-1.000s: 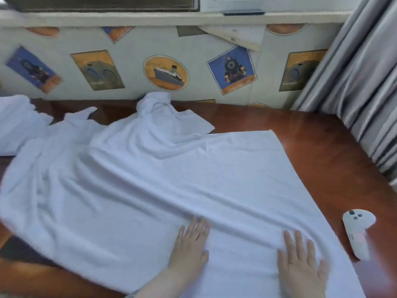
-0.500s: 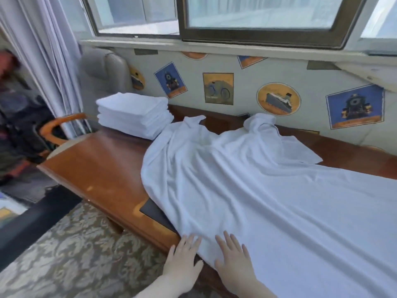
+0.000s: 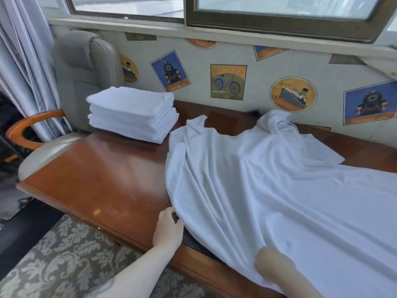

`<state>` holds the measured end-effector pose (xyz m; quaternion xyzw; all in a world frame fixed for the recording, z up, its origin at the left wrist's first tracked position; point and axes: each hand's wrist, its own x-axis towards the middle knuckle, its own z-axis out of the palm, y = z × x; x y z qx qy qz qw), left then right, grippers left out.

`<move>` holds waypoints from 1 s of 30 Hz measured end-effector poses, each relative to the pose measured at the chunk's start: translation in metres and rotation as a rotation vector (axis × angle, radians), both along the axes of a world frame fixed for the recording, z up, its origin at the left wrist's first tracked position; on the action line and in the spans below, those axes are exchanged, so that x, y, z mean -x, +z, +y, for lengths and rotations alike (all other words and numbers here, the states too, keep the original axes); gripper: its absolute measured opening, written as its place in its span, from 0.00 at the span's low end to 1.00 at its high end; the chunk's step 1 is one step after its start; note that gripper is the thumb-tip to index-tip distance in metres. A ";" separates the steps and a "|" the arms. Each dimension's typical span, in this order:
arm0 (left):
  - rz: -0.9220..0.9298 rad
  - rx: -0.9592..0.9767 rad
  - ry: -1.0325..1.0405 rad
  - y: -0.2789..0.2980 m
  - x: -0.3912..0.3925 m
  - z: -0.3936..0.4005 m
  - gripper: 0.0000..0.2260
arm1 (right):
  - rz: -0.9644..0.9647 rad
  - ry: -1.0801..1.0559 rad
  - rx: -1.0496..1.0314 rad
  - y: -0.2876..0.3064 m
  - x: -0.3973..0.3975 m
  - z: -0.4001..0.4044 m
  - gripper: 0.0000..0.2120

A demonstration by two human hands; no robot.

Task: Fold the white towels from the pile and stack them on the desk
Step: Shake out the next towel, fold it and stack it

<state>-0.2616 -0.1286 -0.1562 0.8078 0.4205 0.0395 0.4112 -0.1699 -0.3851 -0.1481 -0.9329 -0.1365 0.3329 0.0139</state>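
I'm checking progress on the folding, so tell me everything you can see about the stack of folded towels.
The stack is a neat pile of white towels, soft terry cloth by the look, folded into flat rectangles and laid squarely one on another; the exact count is hard to tell. It sits on the far left part of the wooden desk, by the wall and in front of a grey chair. Its right lower corner meets or nearly meets the edge of the spread towel. Neither hand touches it.
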 end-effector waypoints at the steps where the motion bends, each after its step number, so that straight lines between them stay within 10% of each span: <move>1: -0.002 0.014 0.023 0.000 -0.009 0.005 0.15 | 0.026 0.009 0.124 0.010 -0.011 -0.005 0.19; 4: 0.004 0.041 0.009 -0.004 -0.034 0.016 0.23 | 0.029 0.055 0.207 0.028 -0.034 0.011 0.21; 10: 0.122 0.009 0.024 -0.010 -0.078 0.055 0.41 | -0.117 0.088 -0.497 0.012 -0.013 0.136 0.22; 13: 0.179 -0.019 -0.103 -0.013 -0.085 0.086 0.43 | 0.007 0.279 -0.392 -0.003 -0.005 0.181 0.28; 18: 0.157 0.378 -0.267 0.003 -0.067 0.126 0.23 | 0.090 0.241 -0.173 0.018 -0.047 0.218 0.17; 23: -0.055 0.917 -0.182 0.015 -0.047 0.169 0.22 | 0.216 0.015 -0.592 0.009 -0.038 0.288 0.50; 30: -0.233 1.283 0.033 0.019 -0.047 0.261 0.22 | -0.074 -0.235 -0.870 0.012 0.033 0.369 0.48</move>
